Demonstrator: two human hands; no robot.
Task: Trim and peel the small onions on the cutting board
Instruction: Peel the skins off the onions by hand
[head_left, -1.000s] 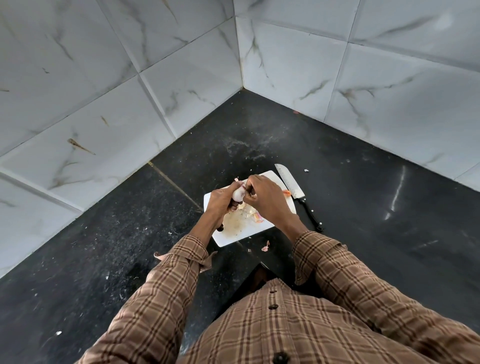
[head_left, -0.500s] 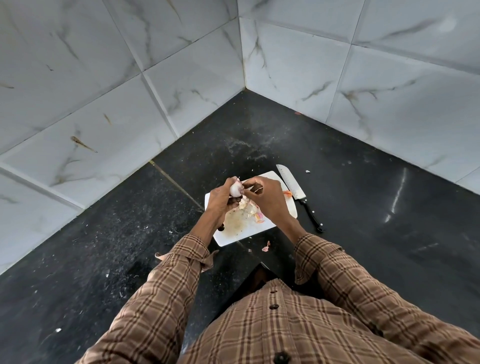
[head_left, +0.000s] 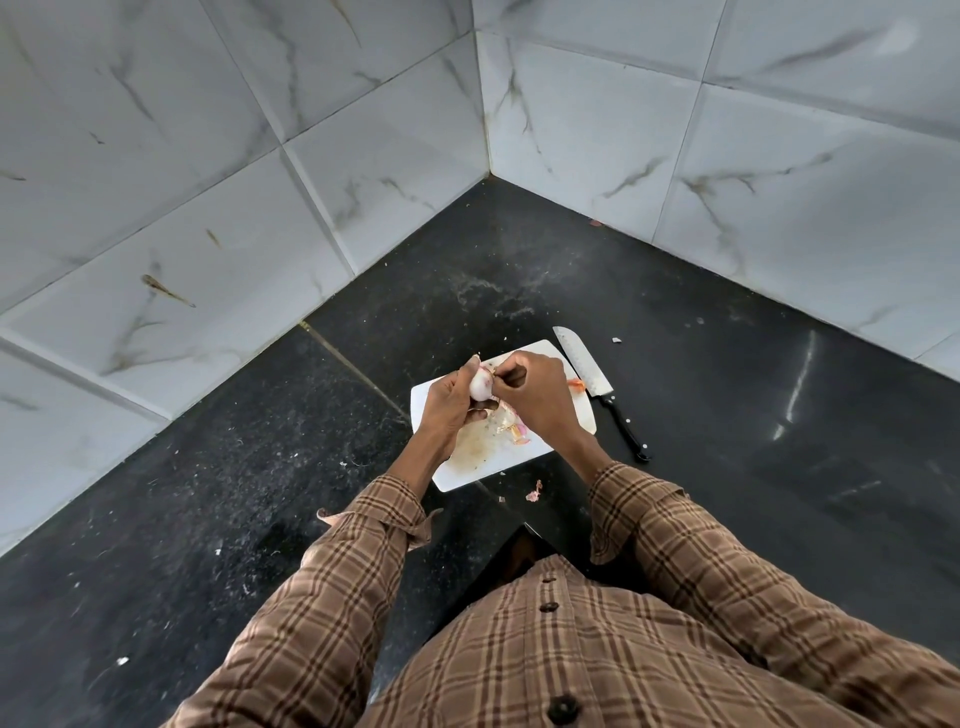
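Note:
A small pale onion (head_left: 480, 385) sits in my left hand (head_left: 451, 406), held a little above the white cutting board (head_left: 470, 457). My right hand (head_left: 535, 396) meets it from the right, thumb and fingers pinching a strip of skin at the onion's top. Loose pink and papery peels (head_left: 517, 432) lie on the board under my hands. Both hands hide the board's middle, so I cannot tell whether other onions lie there.
A knife (head_left: 597, 387) with a black handle lies along the board's right edge, blade pointing away. A peel scrap (head_left: 534, 491) rests on the black counter in front of the board. Tiled walls meet in a corner behind.
The onion has turned a little in my left hand, showing more of its pale peeled side. My right fingers have shifted to pinch skin at its top. Both hands stay over the board.

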